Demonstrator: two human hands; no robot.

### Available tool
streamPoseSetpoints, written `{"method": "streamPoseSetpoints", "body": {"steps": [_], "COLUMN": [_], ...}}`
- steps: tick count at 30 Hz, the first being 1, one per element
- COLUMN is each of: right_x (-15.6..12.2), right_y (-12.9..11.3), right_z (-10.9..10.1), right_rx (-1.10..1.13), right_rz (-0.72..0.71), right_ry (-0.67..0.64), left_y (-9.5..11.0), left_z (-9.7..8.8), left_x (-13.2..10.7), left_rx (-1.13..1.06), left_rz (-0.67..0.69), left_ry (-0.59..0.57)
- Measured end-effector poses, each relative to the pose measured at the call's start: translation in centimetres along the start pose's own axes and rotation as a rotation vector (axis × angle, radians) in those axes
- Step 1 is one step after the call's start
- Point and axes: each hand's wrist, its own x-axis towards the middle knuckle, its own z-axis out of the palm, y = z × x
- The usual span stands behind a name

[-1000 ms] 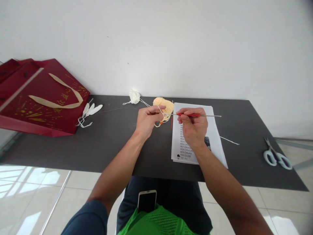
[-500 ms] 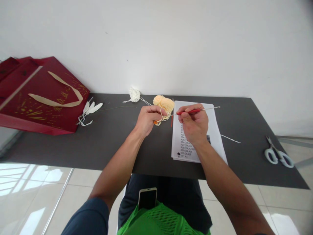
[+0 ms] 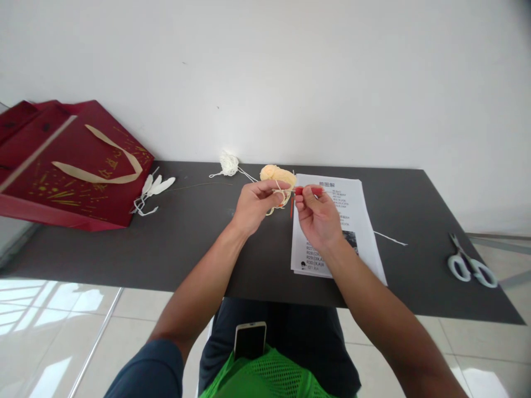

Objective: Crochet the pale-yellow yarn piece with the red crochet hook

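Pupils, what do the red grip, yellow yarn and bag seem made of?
Red grip: plastic or rubber, perhaps, smooth and evenly coloured.
Yellow yarn: matte fibre, kind unclear; loose strands show.
Bag: probably smooth, stiff paper, given flat panels and crisp folds.

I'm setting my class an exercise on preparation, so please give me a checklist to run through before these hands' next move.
1. Hook gripped by its red handle in the right hand: ok.
2. Strand of yellow yarn at the left hand's fingers: ok.
3. Hook tip properly caught in the strand: cannot tell, too small to see.
4. Sheet fully readable: not ok, the right hand and forearm cover some text.
5. Scissors apart from both hands: ok, lying near the table's right end.
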Motion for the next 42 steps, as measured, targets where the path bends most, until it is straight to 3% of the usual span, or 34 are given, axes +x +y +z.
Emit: {"method": "streamPoseSetpoints", "body": {"steps": [8,20,32,42], "right_x": [-0.6,-1.0,-1.1,-1.1], "right_y": [1.2,1.9,1.2,0.7], "right_z": [0.8,1.0,1.2,0.5], "right_rx": [0.005,0.014,-0.088,-0.227], "right_rz": [-0.066,-0.092,-0.199,-0.374], "right_ry": [0.051,0.037,0.057,0.043], "left_y": [-0.6,-1.3,-1.4,-1.3], "left_z": [0.8,2.0,1.6,1.5], "left_x": [-0.3,-0.6,-0.6,-0.6], "left_rx": [0.132,0.116,0.123,0.140], "left_rz": [0.091,0.123,0.174,0.229], "left_ry": [0.071,0.257,0.265,0.323]}}
